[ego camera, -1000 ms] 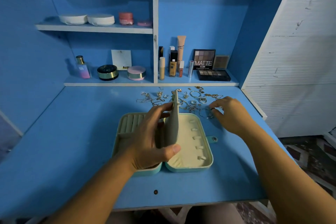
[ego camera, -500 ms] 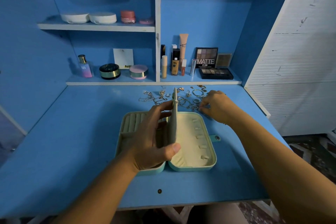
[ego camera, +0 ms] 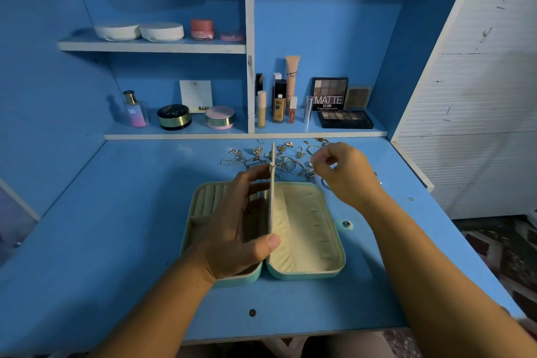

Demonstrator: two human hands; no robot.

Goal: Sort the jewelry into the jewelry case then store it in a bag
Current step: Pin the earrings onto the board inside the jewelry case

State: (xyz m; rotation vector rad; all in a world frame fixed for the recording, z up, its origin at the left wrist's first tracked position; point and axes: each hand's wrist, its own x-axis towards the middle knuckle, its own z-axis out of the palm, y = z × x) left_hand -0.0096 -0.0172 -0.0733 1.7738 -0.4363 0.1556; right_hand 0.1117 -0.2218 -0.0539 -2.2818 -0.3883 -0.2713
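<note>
Your right hand (ego camera: 345, 174) has come in from the right side of the jewelry (ego camera: 287, 163) and now hangs just above the pile, fingers curled, thumb and fingertips close together; whether they pinch a piece I cannot tell; your left hand (ego camera: 235, 229) grips the cream flap (ego camera: 272, 197) and holds it upright between the two halves, thumb at its near edge, fingers near its far top; the jewelry case (ego camera: 308, 272) lies open on the counter (ego camera: 116, 241), just in front of the pile and below your right hand; its left half is partly hidden behind your left hand; the jewelry lies scattered on the counter beyond the case.
</note>
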